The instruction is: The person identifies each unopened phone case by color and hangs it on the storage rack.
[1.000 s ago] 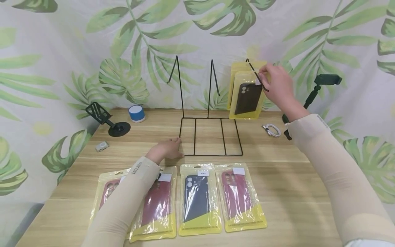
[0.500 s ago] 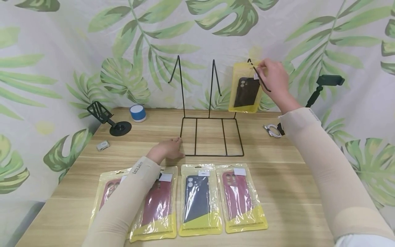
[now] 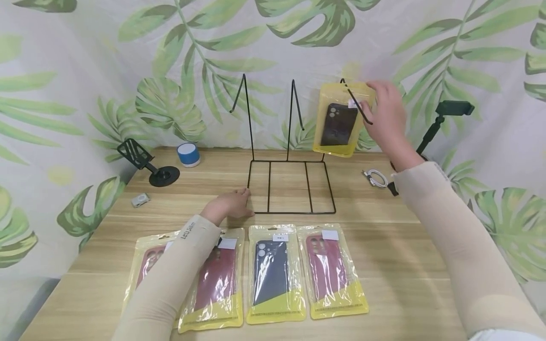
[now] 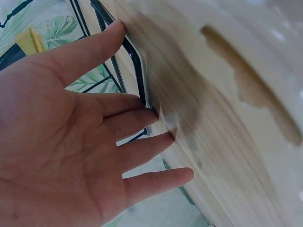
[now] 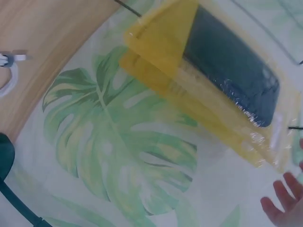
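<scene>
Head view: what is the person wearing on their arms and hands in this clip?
Both forearms are covered by snug, plain beige sleeves reaching to the wrists. The left sleeve carries small dark lettering near its cuff, too small to read; the right sleeve has a faint mark near its cuff. The left hand and right hand are bare, with no gloves or rings visible.

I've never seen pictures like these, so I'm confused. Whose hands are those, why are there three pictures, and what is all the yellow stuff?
They are one person's hands. One camera sits on the head, and one on each wrist. The left hand rests flat on the wooden table, touching the black wire rack. The right hand is up at the rack's hook, by a hanging yellow packet with a dark phone case inside. Whether it grips the packet is unclear. More packets lie in a row on the table.
</scene>
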Demonstrator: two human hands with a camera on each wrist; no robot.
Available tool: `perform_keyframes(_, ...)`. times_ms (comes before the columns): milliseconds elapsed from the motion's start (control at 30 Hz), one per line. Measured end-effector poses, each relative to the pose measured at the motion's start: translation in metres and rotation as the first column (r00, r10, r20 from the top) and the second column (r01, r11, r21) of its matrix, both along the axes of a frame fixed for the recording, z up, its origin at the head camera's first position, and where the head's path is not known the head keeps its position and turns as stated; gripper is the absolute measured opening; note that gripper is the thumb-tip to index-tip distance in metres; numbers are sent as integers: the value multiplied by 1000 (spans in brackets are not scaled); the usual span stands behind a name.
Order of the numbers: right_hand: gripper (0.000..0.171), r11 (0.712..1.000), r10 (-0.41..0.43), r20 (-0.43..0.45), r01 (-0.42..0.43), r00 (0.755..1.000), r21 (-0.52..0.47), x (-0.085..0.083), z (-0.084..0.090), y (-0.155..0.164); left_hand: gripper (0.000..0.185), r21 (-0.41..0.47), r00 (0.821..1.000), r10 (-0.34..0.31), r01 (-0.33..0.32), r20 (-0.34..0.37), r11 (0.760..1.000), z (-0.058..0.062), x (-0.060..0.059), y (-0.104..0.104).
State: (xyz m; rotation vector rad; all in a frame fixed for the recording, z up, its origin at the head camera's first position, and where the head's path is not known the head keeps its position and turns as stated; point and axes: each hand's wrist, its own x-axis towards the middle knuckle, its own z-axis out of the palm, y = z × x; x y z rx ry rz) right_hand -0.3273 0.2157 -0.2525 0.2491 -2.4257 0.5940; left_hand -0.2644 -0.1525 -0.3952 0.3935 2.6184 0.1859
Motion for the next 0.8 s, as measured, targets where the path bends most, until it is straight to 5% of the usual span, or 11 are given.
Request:
perform_keyframes(167,56,999,44,-75,-45,996,-7,44,-34,5,80,-8,1000,-12,12,-5,1000,2,0,0)
perform_keyframes(367,65,982,80,192,-110,978,152,97,-71,0,81,-5,1000,-8,8,-2,1000,4,0,-1)
perform_keyframes(467,55,926,151,409,-273,900,261,113,-93,-4,81,-4,1000,-6,6,-1,1000,3,0,-1)
perform_keyframes(567,47,843,210,616,-460,759,279,124,-115,-9,81,-6,1000,-10,10,0,1000,2,0,-1)
perform_keyframes(633,46,812,202,712,-521,672,261,128,-127,-11,81,-6,1000,-11,11,0,1000,1,-1,0)
perform_keyframes(700,47,799,190,749,-543,635,258,129,-136,-14,81,-3,1000,-13,13,0,1000,0,-1,1)
perform_keyframes(800,50,805,163,763,-531,625,263,127,-143,-17,81,1,1000,-8,8,2,1000,1,-1,1)
